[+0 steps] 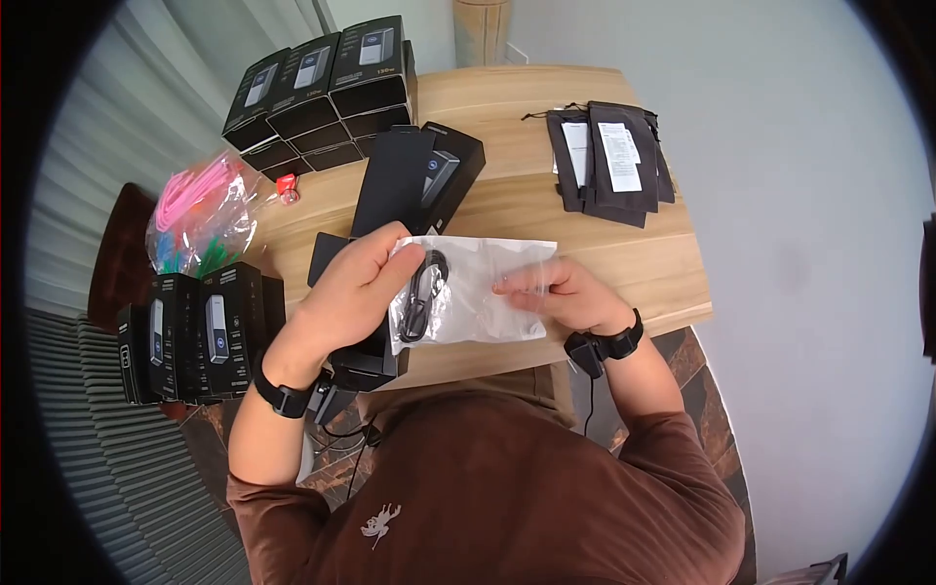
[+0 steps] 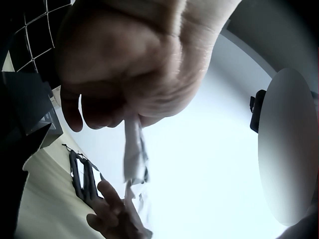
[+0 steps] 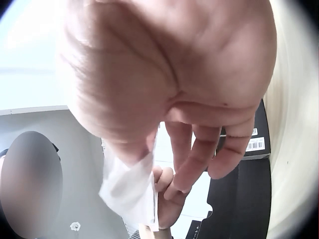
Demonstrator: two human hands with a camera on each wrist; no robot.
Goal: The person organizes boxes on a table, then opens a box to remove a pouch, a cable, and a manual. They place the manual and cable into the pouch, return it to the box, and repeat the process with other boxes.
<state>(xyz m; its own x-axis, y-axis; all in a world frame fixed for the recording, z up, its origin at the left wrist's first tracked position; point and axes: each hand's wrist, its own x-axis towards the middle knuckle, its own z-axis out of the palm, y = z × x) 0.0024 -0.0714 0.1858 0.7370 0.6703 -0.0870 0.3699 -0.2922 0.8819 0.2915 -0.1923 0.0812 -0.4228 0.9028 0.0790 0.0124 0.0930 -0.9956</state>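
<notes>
A clear plastic bag [image 1: 473, 312] with a coiled black cable [image 1: 421, 302] inside is held up over the table's front edge. My left hand [image 1: 353, 288] grips its left side, thumb on the front face near the cable. At the bag's right side, my right hand [image 1: 580, 297] pinches the plastic between thumb and fingers, and some fingertips show through it. The right wrist view has the crumpled bag edge [image 3: 130, 191] under that thumb. Below the left hand lies an open black box [image 1: 366, 366], partly hidden by hand and bag.
Black product boxes [image 1: 322, 97] are stacked at the back left, and more boxes [image 1: 219, 327] stand at the left. Beside them lies a bag of coloured ties [image 1: 200, 214]. Another black box [image 1: 453, 175] lies behind my hands. Dark pouches with paper slips [image 1: 614, 161] are at right.
</notes>
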